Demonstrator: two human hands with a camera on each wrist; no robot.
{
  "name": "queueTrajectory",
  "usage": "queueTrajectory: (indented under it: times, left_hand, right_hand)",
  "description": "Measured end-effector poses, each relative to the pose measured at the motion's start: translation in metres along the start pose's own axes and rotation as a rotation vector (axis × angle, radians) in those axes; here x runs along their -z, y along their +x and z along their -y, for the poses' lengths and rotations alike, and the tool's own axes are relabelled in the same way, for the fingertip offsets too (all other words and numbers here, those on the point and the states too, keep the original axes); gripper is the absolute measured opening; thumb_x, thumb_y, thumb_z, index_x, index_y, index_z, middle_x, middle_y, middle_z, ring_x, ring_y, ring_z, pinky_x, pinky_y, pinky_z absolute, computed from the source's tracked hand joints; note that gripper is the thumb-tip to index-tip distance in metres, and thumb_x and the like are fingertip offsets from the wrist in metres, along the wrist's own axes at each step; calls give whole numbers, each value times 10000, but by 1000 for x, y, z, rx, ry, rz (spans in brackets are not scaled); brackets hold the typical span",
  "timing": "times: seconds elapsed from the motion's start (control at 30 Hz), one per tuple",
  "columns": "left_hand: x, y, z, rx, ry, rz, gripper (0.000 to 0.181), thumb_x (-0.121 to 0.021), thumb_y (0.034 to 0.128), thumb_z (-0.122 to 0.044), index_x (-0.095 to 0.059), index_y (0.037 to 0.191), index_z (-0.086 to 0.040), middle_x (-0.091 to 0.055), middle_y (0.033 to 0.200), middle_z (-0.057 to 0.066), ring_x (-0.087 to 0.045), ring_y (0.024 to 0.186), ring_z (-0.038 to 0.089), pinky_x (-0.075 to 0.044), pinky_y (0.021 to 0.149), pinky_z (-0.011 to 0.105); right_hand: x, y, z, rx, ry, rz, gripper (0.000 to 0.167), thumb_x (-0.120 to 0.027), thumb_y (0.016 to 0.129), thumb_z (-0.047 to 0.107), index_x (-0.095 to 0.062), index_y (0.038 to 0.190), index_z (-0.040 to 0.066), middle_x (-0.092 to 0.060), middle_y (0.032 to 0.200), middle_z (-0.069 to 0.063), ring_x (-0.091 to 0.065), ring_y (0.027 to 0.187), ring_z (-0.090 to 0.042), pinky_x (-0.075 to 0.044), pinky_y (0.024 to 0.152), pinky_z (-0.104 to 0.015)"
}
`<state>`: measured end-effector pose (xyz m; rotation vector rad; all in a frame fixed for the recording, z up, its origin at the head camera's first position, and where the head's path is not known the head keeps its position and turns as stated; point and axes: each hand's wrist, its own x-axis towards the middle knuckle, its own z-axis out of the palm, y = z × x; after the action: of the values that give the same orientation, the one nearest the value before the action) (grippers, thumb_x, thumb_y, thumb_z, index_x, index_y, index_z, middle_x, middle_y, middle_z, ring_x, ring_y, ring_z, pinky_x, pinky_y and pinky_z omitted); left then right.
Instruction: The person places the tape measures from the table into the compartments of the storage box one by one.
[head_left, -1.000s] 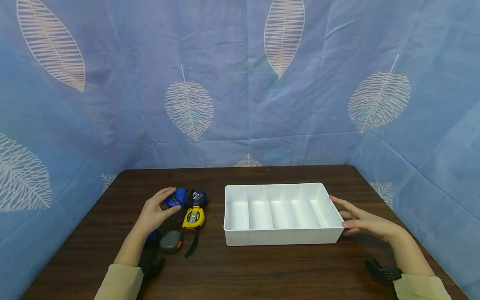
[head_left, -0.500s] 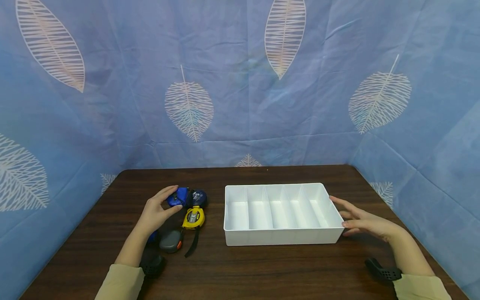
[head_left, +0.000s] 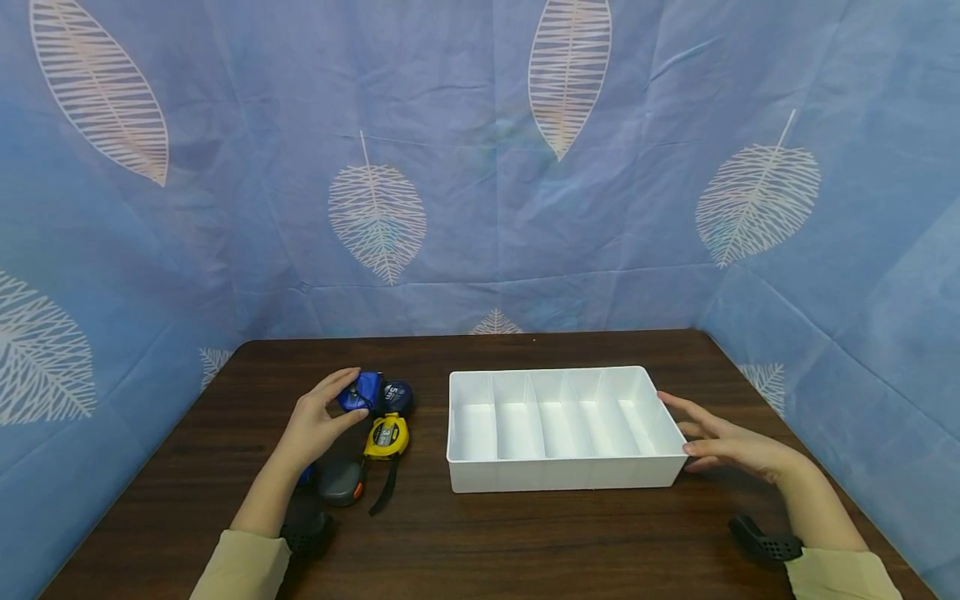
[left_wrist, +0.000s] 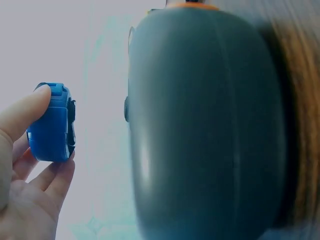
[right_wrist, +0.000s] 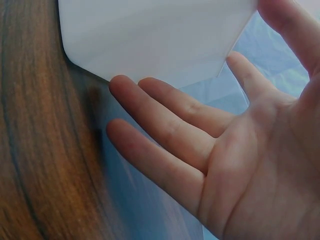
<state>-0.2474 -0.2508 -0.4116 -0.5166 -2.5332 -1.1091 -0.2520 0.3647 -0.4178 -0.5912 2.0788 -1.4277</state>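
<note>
i see left hand (head_left: 313, 423) pinching blue tape measure (head_left: 362, 390), just beside navy tape measure (head_left: 399, 398); right hand (head_left: 731, 443), fingers spread, touches right end of white tray (head_left: 562, 475). my worry: sideways swing may knock navy one; stray push may skid tray.

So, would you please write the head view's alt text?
A left hand pinches a blue tape measure near a navy tape, yellow tape and grey tape. The right hand touches a white divided tray on the table.
</note>
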Motion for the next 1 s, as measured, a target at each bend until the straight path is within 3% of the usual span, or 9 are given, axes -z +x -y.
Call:
queueTrajectory:
  times: [0.23,0.53,1.0]
  left_hand:
    - [-1,-1,-4,9,-8,8,635,-747,839,-126,-476,1406,-35,-422,1433,164,-477,1222,391,-454,905,535]
    - [-4,0,-7,-36,-17,2,629,-768,813,-93,-503,1379,-21,-453,1400,133,-507,1196,360,-475,890,502]
    - [-9,1,-19,-88,-14,5,628,-790,788,-82,-525,1354,-15,-481,1363,112,-512,1194,325,-480,889,486]
  right_hand:
    - [0,0,-1,-1,0,-4,755,-453,985,147,34,1550,264,-53,1504,-351,-416,1268,-388,-449,893,-535]
    - [1,0,-1,14,3,22,738,-410,1003,92,67,1546,243,-33,1504,-357,-483,1222,-195,-443,899,-511]
    - [0,0,0,26,8,35,728,-393,1009,78,60,1546,268,-42,1497,-369,-493,1222,-199,-436,905,-514]
